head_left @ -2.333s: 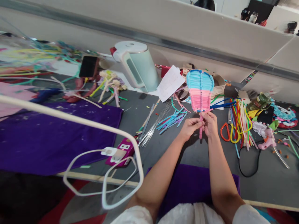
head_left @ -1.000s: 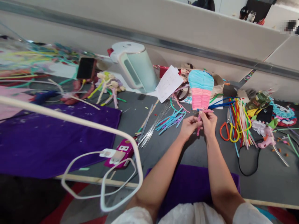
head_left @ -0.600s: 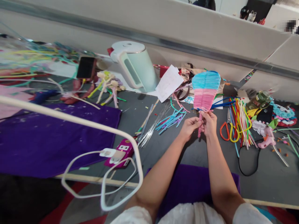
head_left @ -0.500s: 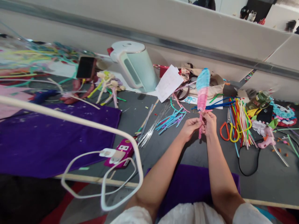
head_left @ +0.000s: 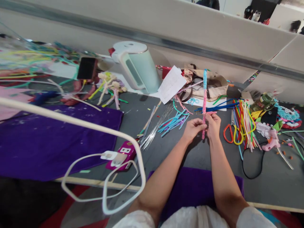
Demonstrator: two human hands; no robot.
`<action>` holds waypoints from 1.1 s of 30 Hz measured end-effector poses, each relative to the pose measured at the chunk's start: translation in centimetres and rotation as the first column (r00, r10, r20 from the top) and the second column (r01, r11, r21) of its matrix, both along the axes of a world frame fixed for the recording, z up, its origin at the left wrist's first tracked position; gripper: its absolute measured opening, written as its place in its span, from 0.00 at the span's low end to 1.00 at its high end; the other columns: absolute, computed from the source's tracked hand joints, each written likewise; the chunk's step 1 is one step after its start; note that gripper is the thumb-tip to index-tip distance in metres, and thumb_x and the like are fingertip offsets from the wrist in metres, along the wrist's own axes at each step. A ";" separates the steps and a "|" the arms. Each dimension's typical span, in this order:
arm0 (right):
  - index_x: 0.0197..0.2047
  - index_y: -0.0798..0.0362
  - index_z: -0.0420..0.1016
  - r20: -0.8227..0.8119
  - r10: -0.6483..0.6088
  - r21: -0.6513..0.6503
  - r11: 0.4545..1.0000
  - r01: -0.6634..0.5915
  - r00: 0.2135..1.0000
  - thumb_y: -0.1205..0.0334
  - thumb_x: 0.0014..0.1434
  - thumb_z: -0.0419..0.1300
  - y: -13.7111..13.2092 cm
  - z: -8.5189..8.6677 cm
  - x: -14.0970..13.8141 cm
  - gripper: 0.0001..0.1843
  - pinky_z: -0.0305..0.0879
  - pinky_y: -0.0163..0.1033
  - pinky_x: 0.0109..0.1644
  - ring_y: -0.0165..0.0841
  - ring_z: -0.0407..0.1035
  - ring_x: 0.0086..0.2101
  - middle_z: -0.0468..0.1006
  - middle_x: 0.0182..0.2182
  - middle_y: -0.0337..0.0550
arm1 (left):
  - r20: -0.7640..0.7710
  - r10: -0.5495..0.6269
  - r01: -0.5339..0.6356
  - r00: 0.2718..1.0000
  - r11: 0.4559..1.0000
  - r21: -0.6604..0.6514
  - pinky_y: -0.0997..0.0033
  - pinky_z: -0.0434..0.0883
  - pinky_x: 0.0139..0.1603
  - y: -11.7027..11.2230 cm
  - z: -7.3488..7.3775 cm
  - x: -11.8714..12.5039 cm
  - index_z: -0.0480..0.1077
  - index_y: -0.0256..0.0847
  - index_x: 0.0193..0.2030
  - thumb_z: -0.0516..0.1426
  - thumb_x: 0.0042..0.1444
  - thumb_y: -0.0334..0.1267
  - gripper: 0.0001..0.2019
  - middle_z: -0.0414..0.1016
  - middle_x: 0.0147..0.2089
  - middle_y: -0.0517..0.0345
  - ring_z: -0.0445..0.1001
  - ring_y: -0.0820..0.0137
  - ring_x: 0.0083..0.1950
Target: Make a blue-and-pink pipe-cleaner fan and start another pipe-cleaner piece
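Note:
Between my two hands stands a fuzzy pink-and-blue pipe-cleaner piece (head_left: 204, 91), upright and edge-on to me, so it looks like a thin stick. Its top is blue, its lower part pink. My left hand (head_left: 193, 129) pinches the pink stem from the left with thumb and forefinger. My right hand (head_left: 213, 125) is closed on the same stem just above and to the right, where a short pink bit sticks out sideways. Cut blue and purple pipe cleaners (head_left: 174, 122) lie left of my hands. Scissors (head_left: 234, 131) with red and yellow handles are to the right.
A kettle (head_left: 147, 69) stands at the back beside a white paper (head_left: 172, 85). Colourful pipe cleaners (head_left: 245, 123) and a pink glue gun (head_left: 272, 141) lie right. A white cable (head_left: 118, 133) loops across the left foreground over a magenta power strip (head_left: 125, 152). Purple cloth (head_left: 59, 139) covers the left.
The pink-and-blue piece has turned about its stem, from showing its broad flat face to showing its thin edge. Both hands stay in nearly the same place, fingers slightly shifted.

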State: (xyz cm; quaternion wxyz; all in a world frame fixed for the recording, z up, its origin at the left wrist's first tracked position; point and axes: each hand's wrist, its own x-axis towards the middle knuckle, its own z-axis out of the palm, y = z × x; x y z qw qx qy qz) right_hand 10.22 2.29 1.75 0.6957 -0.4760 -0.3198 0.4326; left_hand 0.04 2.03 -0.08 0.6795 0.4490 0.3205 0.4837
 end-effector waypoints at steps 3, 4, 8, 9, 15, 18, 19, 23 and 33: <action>0.20 0.53 0.65 -0.113 0.068 -0.039 0.997 -0.073 0.991 0.54 0.45 0.68 -0.2 0.2 -0.2 0.17 0.44 0.32 0.19 0.21 0.50 0.17 0.61 0.16 0.29 | 0.008 0.020 -0.020 1.000 1.000 0.018 0.73 0.71 0.29 0.1 -0.2 0.0 0.73 0.35 0.26 0.72 0.39 0.45 0.18 0.75 0.24 0.58 0.73 0.73 0.24; 0.21 0.53 0.66 -0.143 0.086 -0.050 0.994 -0.094 0.986 0.54 0.44 0.69 -0.2 0.4 -0.2 0.17 0.43 0.32 0.18 0.21 0.50 0.17 0.62 0.16 0.30 | 0.015 0.022 -0.023 1.000 1.000 0.017 0.72 0.71 0.29 0.1 -0.2 0.0 0.73 0.35 0.26 0.72 0.38 0.45 0.18 0.75 0.24 0.58 0.73 0.73 0.24; 0.23 0.53 0.68 -0.240 0.129 -0.098 0.983 -0.156 0.962 0.54 0.41 0.69 -0.3 1.1 -0.1 0.15 0.40 0.32 0.15 0.21 0.50 0.14 0.62 0.15 0.29 | 0.017 -0.001 0.001 1.000 1.000 0.020 0.71 0.72 0.32 0.2 -0.4 -0.1 0.75 0.35 0.29 0.71 0.40 0.46 0.17 0.76 0.26 0.57 0.74 0.72 0.26; 0.23 0.53 0.68 -0.256 0.133 -0.104 0.981 -0.164 0.957 0.55 0.40 0.69 -0.3 1.2 -0.1 0.15 0.40 0.32 0.14 0.21 0.50 0.14 0.62 0.15 0.29 | 0.011 -0.017 0.017 1.000 0.999 0.030 0.71 0.72 0.32 0.2 -0.5 -0.2 0.76 0.35 0.29 0.71 0.41 0.47 0.17 0.77 0.26 0.56 0.74 0.72 0.26; 0.26 0.53 0.69 -0.240 0.169 -0.103 0.975 -0.198 0.956 0.57 0.39 0.71 -0.2 1.0 -0.1 0.16 0.38 0.31 0.15 0.19 0.45 0.14 0.62 0.16 0.27 | 0.026 -0.137 0.135 0.990 0.990 0.050 0.73 0.71 0.34 0.1 -0.4 -0.5 0.76 0.34 0.30 0.68 0.47 0.49 0.17 0.76 0.26 0.54 0.74 0.72 0.28; 0.26 0.52 0.67 -0.156 0.122 -0.049 0.990 -0.131 0.980 0.55 0.41 0.70 -0.1 0.6 0.0 0.16 0.45 0.30 0.18 0.20 0.49 0.17 0.63 0.19 0.28 | 0.054 -0.148 0.148 0.987 0.989 0.004 0.74 0.71 0.32 0.0 -0.4 -0.3 0.74 0.35 0.30 0.68 0.48 0.49 0.17 0.75 0.27 0.56 0.73 0.74 0.27; 0.26 0.52 0.67 -0.120 0.101 -0.021 0.994 -0.104 0.988 0.55 0.42 0.70 0.0 0.5 0.0 0.16 0.48 0.30 0.20 0.20 0.50 0.18 0.63 0.19 0.29 | 0.055 -0.138 0.139 0.989 0.990 -0.004 0.75 0.70 0.32 0.0 -0.4 -0.1 0.73 0.35 0.31 0.68 0.48 0.49 0.17 0.75 0.27 0.57 0.73 0.74 0.27; 0.28 0.53 0.69 0.055 0.007 0.077 0.997 -0.012 0.998 0.54 0.48 0.67 0.2 0.0 0.2 0.13 0.57 0.31 0.28 0.23 0.56 0.22 0.66 0.21 0.31 | 0.017 -0.018 0.017 1.000 0.999 0.036 0.77 0.69 0.29 0.1 -0.6 0.3 0.72 0.36 0.30 0.72 0.41 0.45 0.18 0.73 0.25 0.62 0.71 0.77 0.25; 0.23 0.54 0.69 -0.154 0.133 -0.027 0.990 -0.139 0.979 0.55 0.44 0.69 0.2 0.0 0.2 0.15 0.48 0.32 0.23 0.22 0.52 0.20 0.64 0.18 0.31 | -0.075 0.008 0.002 0.997 0.991 0.132 0.74 0.70 0.28 0.3 -1.1 -0.1 0.72 0.35 0.27 0.68 0.46 0.46 0.16 0.74 0.25 0.57 0.72 0.74 0.25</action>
